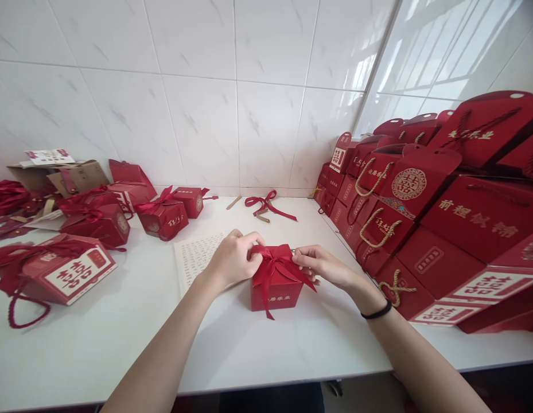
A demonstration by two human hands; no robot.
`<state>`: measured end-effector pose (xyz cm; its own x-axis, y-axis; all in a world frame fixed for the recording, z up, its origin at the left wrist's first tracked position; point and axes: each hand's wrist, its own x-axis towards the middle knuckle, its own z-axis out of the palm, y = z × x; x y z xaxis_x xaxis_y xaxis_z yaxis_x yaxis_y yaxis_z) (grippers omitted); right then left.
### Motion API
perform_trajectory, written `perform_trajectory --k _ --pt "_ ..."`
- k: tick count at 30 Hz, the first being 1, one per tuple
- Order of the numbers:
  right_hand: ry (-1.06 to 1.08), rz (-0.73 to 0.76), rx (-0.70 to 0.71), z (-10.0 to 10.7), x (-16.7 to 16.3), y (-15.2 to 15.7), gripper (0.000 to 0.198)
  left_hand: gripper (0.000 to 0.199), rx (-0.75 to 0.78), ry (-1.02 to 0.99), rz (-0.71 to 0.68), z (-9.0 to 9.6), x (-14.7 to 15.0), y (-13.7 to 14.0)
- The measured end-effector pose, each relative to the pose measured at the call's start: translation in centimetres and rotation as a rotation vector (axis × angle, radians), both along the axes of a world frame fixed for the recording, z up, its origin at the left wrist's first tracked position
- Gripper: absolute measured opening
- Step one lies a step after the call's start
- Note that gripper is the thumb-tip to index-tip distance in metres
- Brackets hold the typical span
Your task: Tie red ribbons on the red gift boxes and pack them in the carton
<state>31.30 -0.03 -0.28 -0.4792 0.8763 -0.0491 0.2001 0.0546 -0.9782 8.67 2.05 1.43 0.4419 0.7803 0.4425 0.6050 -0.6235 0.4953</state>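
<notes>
A small red gift box [275,298] with gold lettering stands upright on the white table in front of me. A red ribbon [266,281] is tied in a bow on its top, and one tail hangs down the front. My left hand [238,255] is at the box's upper left, thumb and fingers pinching a loop of the ribbon. At the upper right, my right hand [320,265] has its fingers closed at the bow's other side. A black band [377,310] circles my right wrist. The right fingertips are partly hidden by the ribbon and box.
Stacked red gift boxes [438,229] with rope handles rise along the right side. More ribboned boxes [163,218] and a larger red box [68,269] lie at left. A handwritten sheet [193,258] lies under my left arm. A loose ribbon [270,203] rests near the tiled wall.
</notes>
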Motion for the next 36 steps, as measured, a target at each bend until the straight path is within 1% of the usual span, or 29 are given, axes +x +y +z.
perform_trajectory --k 1,3,5,6,7,8,9,11,13,18,22,26,32,34,36 --pt "-0.003 -0.004 0.006 0.0 0.0 0.0 0.046 0.015 -0.072 0.003 -0.039 0.2 -0.3 0.0" --pt "-0.007 -0.01 0.017 0.1 0.0 0.0 0.046 0.02 -0.3 -0.038 -0.169 0.7 -1.0 0.2" --pt "-0.006 -0.023 0.018 0.1 0.0 0.0 0.046 0.026 -0.514 -0.124 -0.292 1.0 -1.6 0.4" --pt "-0.005 -0.031 0.017 0.2 0.0 0.0 0.046 0.026 -0.573 -0.176 -0.307 1.1 -1.8 0.6" --pt "-0.003 -0.039 0.017 0.2 0.0 0.0 0.046 0.023 -0.593 -0.224 -0.282 1.1 -1.8 0.7" --pt "-0.001 -0.046 0.017 0.2 0.0 0.0 0.046 0.023 -0.588 -0.254 -0.239 1.0 -1.8 0.8" --pt "-0.001 -0.05 0.018 0.2 0.0 0.0 0.047 0.03 -0.569 -0.262 -0.192 1.0 -1.6 0.9" --pt "-0.001 -0.048 0.014 0.3 0.0 0.0 0.047 0.043 -0.533 -0.222 -0.124 0.8 -1.0 0.8" --pt "0.004 -0.043 0.009 0.3 0.0 0.0 0.047 0.047 -0.517 -0.164 -0.095 0.7 -0.4 0.5" --pt "0.03 -0.023 -0.01 0.0 0.5 0.3 0.044 0.039 -0.508 -0.153 -0.058 0.5 0.0 0.2" --pt "0.053 0.0 -0.015 -0.3 1.2 0.8 0.041 0.04 -0.48 -0.198 -0.049 -0.1 0.2 0.5" --pt "0.118 -0.009 -0.008 -0.6 1.9 1.4 0.041 0.041 -0.494 -0.286 -0.024 -1.0 1.3 0.4" --pt "0.206 -0.03 -0.01 -1.4 2.7 2.1 0.047 0.042 -0.391 -0.461 0.054 -3.0 3.4 -0.4" --pt "0.224 -0.03 -0.014 -1.8 2.9 2.3 0.049 0.042 -0.394 -0.502 0.067 -3.4 3.8 -0.7" --pt "0.239 -0.026 -0.023 -2.2 3.1 2.5 0.049 0.044 -0.431 -0.528 0.08 -3.7 4.0 -0.7"
